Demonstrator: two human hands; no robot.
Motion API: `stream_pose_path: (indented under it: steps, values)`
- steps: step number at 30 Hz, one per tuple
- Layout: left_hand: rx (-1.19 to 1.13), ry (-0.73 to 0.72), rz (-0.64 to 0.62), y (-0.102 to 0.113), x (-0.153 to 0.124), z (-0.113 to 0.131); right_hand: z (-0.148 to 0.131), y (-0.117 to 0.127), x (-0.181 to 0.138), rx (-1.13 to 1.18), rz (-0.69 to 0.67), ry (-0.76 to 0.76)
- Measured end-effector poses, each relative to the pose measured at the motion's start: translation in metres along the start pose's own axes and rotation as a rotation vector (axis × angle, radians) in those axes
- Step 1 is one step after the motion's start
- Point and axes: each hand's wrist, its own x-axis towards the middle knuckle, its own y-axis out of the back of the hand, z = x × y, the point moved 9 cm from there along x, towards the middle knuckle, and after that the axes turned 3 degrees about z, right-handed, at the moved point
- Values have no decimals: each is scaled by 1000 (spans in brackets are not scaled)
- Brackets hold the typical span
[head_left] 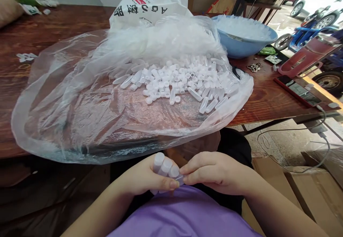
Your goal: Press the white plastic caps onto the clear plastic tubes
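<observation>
My left hand (146, 179) is closed round several small translucent white plastic tubes (164, 166) that stick up side by side from its fingers. My right hand (214, 172) is pinched against the rightmost tube, its fingertips meeting my left thumb. Both hands sit low, over my lap and purple shirt, below the table's front edge. On the table above lies a wide clear plastic sheet (66, 97) with a heap of the same white tubes and small caps (182, 83) spread on it.
A blue bowl (241, 47) filled with white pieces stands at the back right. A printed white sack (150, 6) rises behind the heap. Keys (254, 67) and a phone (298, 90) lie on the wooden table (265, 99) at right. Cardboard boxes (305, 187) sit on the floor.
</observation>
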Motion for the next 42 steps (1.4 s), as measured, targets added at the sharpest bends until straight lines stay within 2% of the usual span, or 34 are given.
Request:
stream_pose_path:
  steps: [2, 3, 7, 9, 11, 13, 15, 17, 19, 23, 25, 27, 29, 34, 35, 37, 40, 42]
  values:
    - [-30, -3, -8, 0, 2, -2, 6, -5, -1, 9, -16, -36]
    - [-24, -18, -7, -1, 4, -1, 13, -9, -1, 30, -38, -109]
    - [112, -64, 64, 2, 8, 2, 67, -29, -23, 90, -67, -640]
    - [174, -58, 122, 6, 9, 4, 85, -30, -36, 114, 15, -782]
    - [201, -51, 155, 9, 10, 6, 88, -28, -40, 182, 105, -742]
    - [202, -44, 149, 10, 12, 7, 84, -29, -39, 221, 112, -635]
    - [203, -34, 117, 8, 13, 7, 79, -37, -39, 184, 20, -583]
    - [200, -29, 100, 7, 14, 5, 77, -47, -42, 106, -88, -596]
    - [201, -25, 92, 7, 16, 2, 77, -53, -45, 69, -131, -614]
    - [206, 17, 1, 1, 20, -12, 71, -50, -45, 133, -31, -570]
    - [209, 25, -31, -1, 23, -15, 73, -51, -47, 127, -34, -585]
    - [219, 16, -20, -1, 25, -15, 80, -53, -51, 89, -36, -654]
    - [232, 10, 7, 1, 27, -13, 84, -50, -53, 51, 24, -676]
    - [321, 59, -17, -10, 30, -19, 72, -52, -49, -221, 99, -415]
    - [363, 74, 1, -10, 31, -21, 75, -55, -50, -238, 107, -433]
    - [476, 83, 89, -8, 33, -23, 89, -63, -58, -174, 142, -583]
    - [767, -4, 221, -5, 34, -15, 111, -76, -71, -52, 181, -831]
    - [1025, -74, 219, -9, 36, -10, 119, -77, -72, -28, 186, -898]
